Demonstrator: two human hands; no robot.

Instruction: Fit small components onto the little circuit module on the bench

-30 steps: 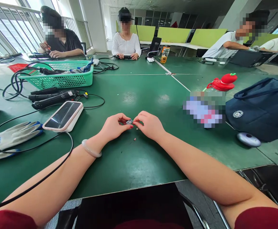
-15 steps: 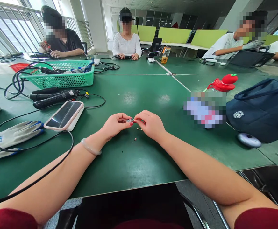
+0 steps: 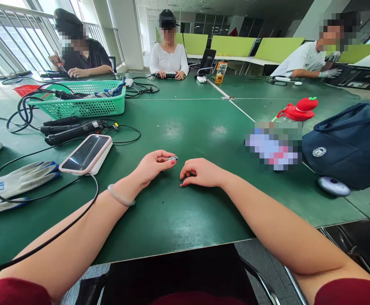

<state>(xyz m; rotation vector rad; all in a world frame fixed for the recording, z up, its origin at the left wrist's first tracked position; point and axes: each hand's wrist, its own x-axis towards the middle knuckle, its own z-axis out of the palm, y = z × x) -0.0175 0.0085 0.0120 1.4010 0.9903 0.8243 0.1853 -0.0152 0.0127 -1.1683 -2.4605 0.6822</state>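
Between the thumb and fingers of my left hand is a small silvery piece, too small to name and held just above the table. My right hand is apart from it, to the right and a little nearer to me. Its fingers are curled, with a gap between forefinger and thumb. A tiny reddish bit lies on the green table right by the right thumb tip; I cannot tell whether they touch.
On the left are a pink-cased phone, work gloves, black handheld devices, a looping cable and a green basket. On the right stand a red-capped bottle and a dark blue bag. Several people sit around the table.
My right hand has come away from the silvery piece and moved down to the tiny bit on the table. The small gold-coloured piece seen there before no longer shows. My left hand stays put.
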